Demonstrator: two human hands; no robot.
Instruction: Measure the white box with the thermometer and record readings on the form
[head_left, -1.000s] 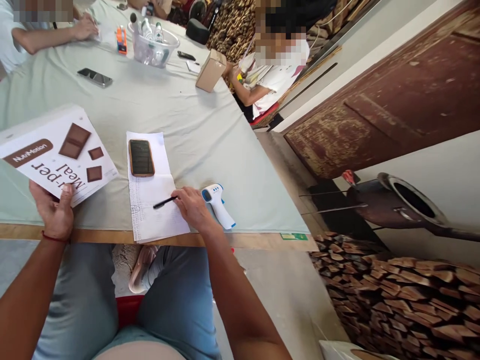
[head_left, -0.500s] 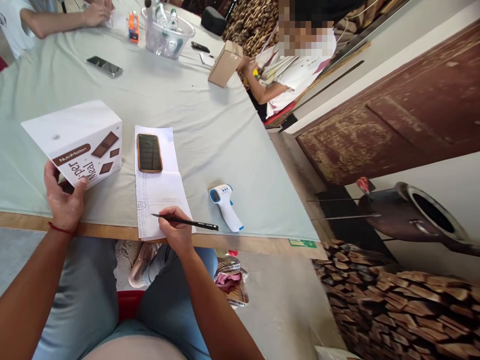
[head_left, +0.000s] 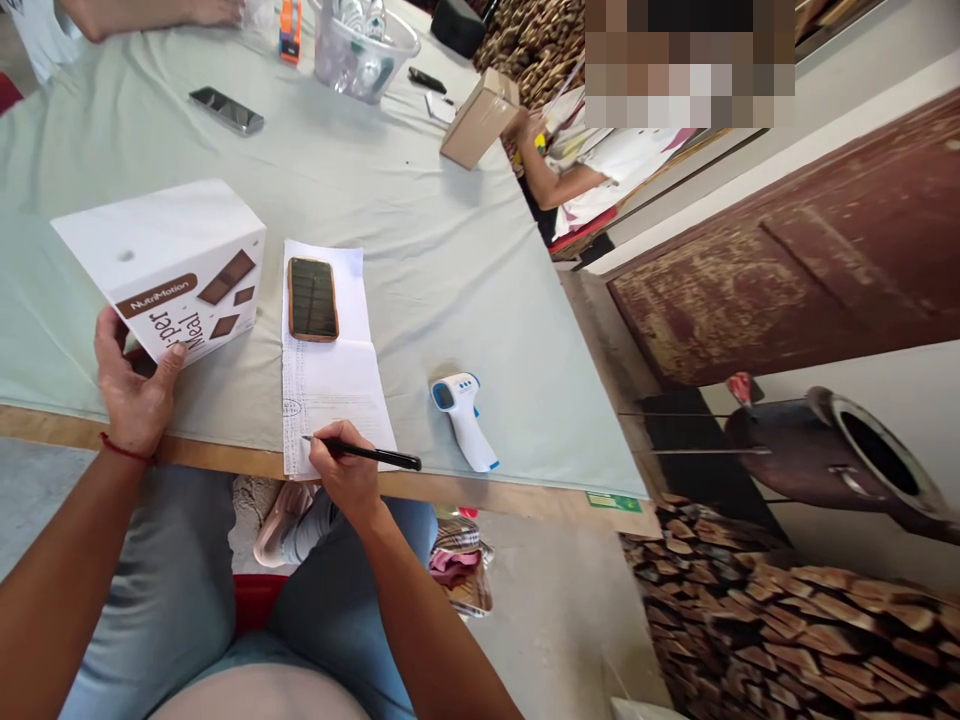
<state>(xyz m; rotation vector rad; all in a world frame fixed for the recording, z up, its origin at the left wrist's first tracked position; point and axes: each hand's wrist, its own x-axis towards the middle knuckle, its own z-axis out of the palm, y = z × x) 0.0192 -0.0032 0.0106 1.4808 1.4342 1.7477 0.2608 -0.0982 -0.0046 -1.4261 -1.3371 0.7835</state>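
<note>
My left hand (head_left: 139,385) grips the near lower edge of a white box (head_left: 176,235) printed with "NutriMotion" and brown bars, which stands tilted on the cloth. In my right hand (head_left: 349,470) is a black pen (head_left: 386,457), its tip at the lower left of a paper sheet (head_left: 341,385) bearing lines of small writing. A smartphone in a brown case (head_left: 313,300) lies on the upper half of that sheet. Right of the paper rests a white and blue infrared thermometer (head_left: 465,420).
A second phone (head_left: 226,110), an orange object (head_left: 290,32), a clear basin of bottles (head_left: 364,60) and a cardboard box (head_left: 480,118) occupy the table's far part. One person sits at the right edge; another's arm (head_left: 157,12) shows top left. Firewood (head_left: 810,630) is stacked lower right.
My right hand has lowered the pen tip towards the paper, and the pen lies at a different angle. The view has shifted slightly; my left hand still grips the box.
</note>
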